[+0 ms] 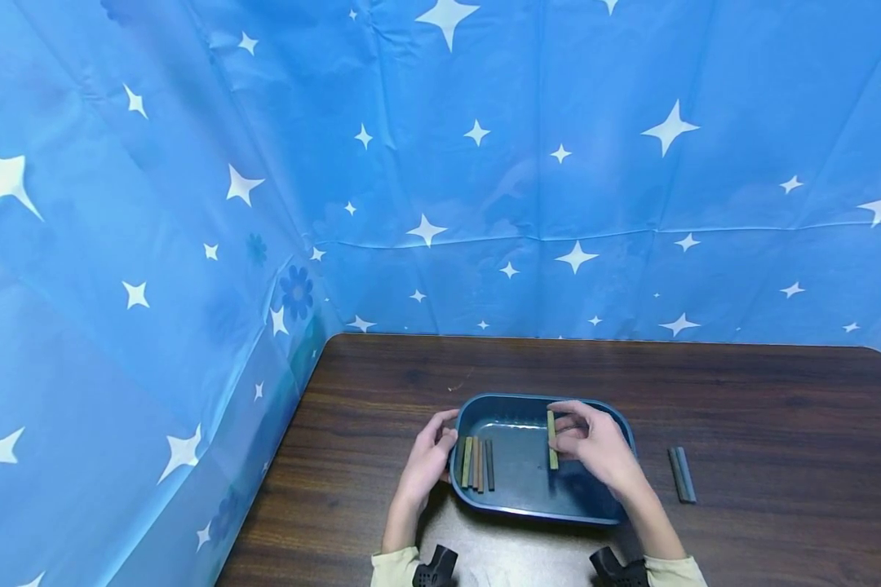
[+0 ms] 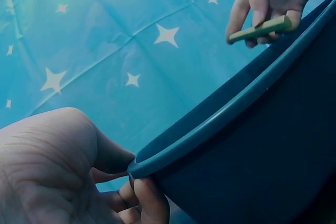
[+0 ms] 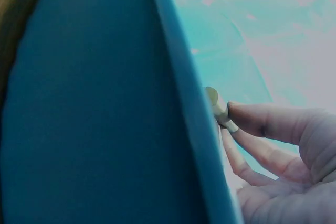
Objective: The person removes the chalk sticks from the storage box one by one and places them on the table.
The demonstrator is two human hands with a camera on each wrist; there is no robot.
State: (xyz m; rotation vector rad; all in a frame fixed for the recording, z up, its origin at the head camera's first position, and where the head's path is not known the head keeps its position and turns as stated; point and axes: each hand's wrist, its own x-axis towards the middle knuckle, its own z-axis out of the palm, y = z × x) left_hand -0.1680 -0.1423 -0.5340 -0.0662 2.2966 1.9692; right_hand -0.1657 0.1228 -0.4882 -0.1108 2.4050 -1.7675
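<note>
My left hand [image 1: 427, 456] pinches the left rim of a dark blue tray [image 1: 529, 513], thumb and fingers on either side of the rim in the left wrist view. Above the right half of the tray, my right hand [image 1: 597, 443] holds a yellow-green chalk stick [image 1: 553, 440] between thumb and fingers. That chalk [image 2: 262, 28] also shows in the left wrist view, raised over the far rim. Several chalk sticks [image 1: 477, 465] in green, brownish and dark tones lie side by side at the tray's left end. In the right wrist view the tray wall hides part of the held chalk [image 3: 220, 111].
Two bluish-grey chalk sticks [image 1: 681, 474] lie together on the dark wood table [image 1: 778, 456], right of the tray. A blue curtain with white stars [image 1: 484, 179] hangs behind the table and along its left side.
</note>
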